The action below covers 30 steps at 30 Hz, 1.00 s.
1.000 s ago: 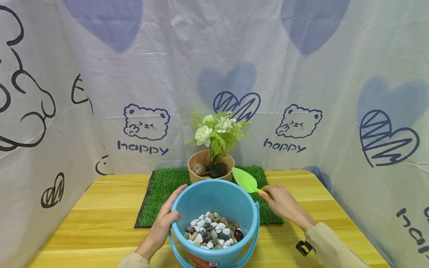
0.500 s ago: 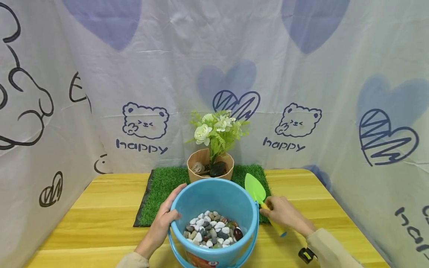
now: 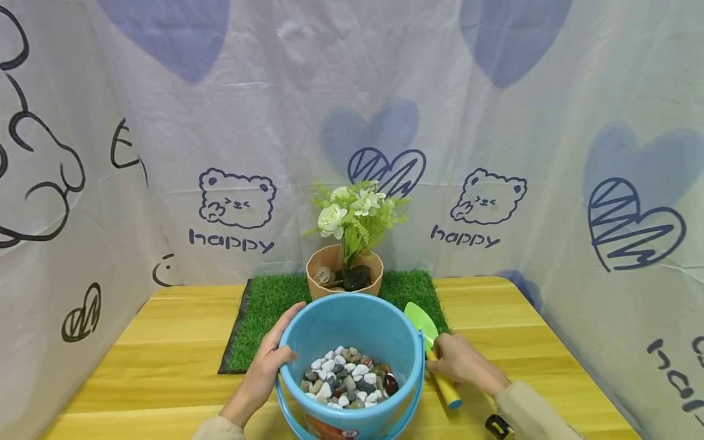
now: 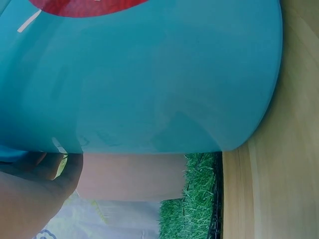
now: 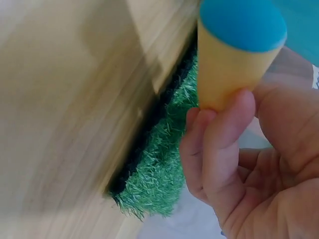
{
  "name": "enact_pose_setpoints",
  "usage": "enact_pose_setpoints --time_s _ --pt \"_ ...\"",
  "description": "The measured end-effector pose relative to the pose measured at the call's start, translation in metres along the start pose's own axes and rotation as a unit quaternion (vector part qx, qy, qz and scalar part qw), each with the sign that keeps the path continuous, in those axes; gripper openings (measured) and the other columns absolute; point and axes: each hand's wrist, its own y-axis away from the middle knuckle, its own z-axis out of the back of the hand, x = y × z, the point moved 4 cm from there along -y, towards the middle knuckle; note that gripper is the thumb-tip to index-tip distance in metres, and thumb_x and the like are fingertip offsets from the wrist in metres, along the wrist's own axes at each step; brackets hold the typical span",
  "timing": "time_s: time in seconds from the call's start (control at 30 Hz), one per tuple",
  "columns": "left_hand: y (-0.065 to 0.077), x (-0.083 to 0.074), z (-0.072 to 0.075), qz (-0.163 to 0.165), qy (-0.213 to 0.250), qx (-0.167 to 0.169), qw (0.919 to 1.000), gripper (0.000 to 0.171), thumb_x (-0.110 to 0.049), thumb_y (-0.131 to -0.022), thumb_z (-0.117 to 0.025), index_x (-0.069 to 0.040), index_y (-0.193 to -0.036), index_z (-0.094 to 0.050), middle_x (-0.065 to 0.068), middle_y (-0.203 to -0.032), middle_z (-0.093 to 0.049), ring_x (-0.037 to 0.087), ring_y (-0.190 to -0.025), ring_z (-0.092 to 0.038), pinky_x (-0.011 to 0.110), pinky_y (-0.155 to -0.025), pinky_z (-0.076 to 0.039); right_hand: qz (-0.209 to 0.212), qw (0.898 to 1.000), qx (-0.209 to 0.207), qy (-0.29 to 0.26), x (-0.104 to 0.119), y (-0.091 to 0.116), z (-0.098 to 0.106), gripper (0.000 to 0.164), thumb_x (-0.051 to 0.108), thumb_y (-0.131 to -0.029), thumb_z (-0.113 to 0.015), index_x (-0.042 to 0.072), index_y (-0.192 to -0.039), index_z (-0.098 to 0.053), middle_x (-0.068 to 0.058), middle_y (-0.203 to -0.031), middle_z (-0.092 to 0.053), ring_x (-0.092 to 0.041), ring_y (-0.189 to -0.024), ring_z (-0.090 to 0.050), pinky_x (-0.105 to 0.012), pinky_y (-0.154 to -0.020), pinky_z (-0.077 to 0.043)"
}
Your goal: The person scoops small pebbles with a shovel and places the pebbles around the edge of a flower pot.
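Note:
A blue bucket point(image 3: 352, 308) with mixed pebbles point(image 3: 346, 376) inside stands at the table's front. My left hand point(image 3: 269, 357) grips its left rim, thumb over the edge; the left wrist view shows the fingers against the outer wall point(image 4: 149, 89). Just right of the bucket, my right hand point(image 3: 462, 360) pinches the yellow handle of a toy shovel with a green blade point(image 3: 421, 325). In the right wrist view, curled fingers and thumb hold that handle point(image 5: 232, 74) below its blue end cap. The blade points away from me, low beside the bucket, partly hidden by its rim.
Behind the bucket, a peach flowerpot point(image 3: 343, 269) with white flowers point(image 3: 352, 211) and stones stands on a green turf mat point(image 3: 269, 311). The wooden table point(image 3: 165, 342) extends to both sides. Printed cloth point(image 3: 313, 91) hangs around it.
My right hand has drawn the shovel back toward me and lowered it beside the bucket. The blade has swung from pointing left to pointing away, and the handle has come into view. The left hand stays.

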Motion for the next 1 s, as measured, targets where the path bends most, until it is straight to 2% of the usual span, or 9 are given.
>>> enact_pose_setpoints --time_s 0.2,0.33,0.53,0.7,1.0 --pt "0.001 -0.002 -0.002 0.003 -0.001 0.003 1.0 0.078 -0.005 -0.077 -0.041 -0.026 -0.152 -0.032 0.016 -0.155 -0.035 0.044 -0.131 -0.046 0.05 -0.094 -0.048 0.001 1.0 0.014 0.008 -0.003 0.004 -0.006 0.039 0.029 -0.081 -0.076 0.014 -0.052 -0.053 0.003 -0.042 -0.052 -0.012 -0.032 -0.052 -0.026 -0.037 -0.045" --pt "0.001 -0.001 -0.001 0.001 0.0 0.004 1.0 0.078 -0.005 -0.077 -0.041 -0.026 -0.152 -0.032 0.016 -0.155 -0.036 0.044 -0.131 -0.046 0.05 -0.094 -0.048 0.003 1.0 0.019 0.008 -0.005 0.006 -0.009 0.036 0.024 -0.08 -0.074 0.014 -0.051 -0.055 0.004 -0.04 -0.052 -0.01 -0.031 -0.051 -0.026 -0.036 -0.044" --pt "0.0 0.0 -0.001 0.0 0.002 0.003 1.0 0.079 -0.004 -0.077 -0.04 -0.027 -0.152 -0.032 0.016 -0.154 -0.035 0.044 -0.131 -0.046 0.051 -0.094 -0.048 0.006 1.0 0.028 0.001 -0.007 0.007 -0.012 0.033 0.022 -0.08 -0.073 0.013 -0.052 -0.057 0.004 -0.042 -0.054 -0.01 -0.033 -0.052 -0.027 -0.037 -0.046" --pt "0.0 0.001 -0.002 0.003 -0.001 0.004 1.0 0.079 -0.005 -0.077 -0.041 -0.027 -0.152 -0.032 0.017 -0.155 -0.034 0.045 -0.131 -0.045 0.051 -0.094 -0.048 -0.009 0.999 0.051 -0.014 -0.011 0.008 -0.014 0.034 0.025 -0.082 -0.074 0.011 -0.055 -0.06 0.001 -0.044 -0.056 -0.012 -0.034 -0.055 -0.028 -0.038 -0.048" --pt "0.0 0.0 0.001 -0.001 -0.011 0.002 0.9999 0.079 -0.005 -0.077 -0.042 -0.027 -0.152 -0.032 0.017 -0.154 -0.036 0.045 -0.13 -0.046 0.052 -0.093 -0.049 -0.019 0.997 0.066 -0.042 -0.011 0.007 -0.016 0.034 0.027 -0.086 -0.072 0.008 -0.06 -0.062 -0.002 -0.047 -0.059 -0.014 -0.037 -0.058 -0.03 -0.04 -0.05"
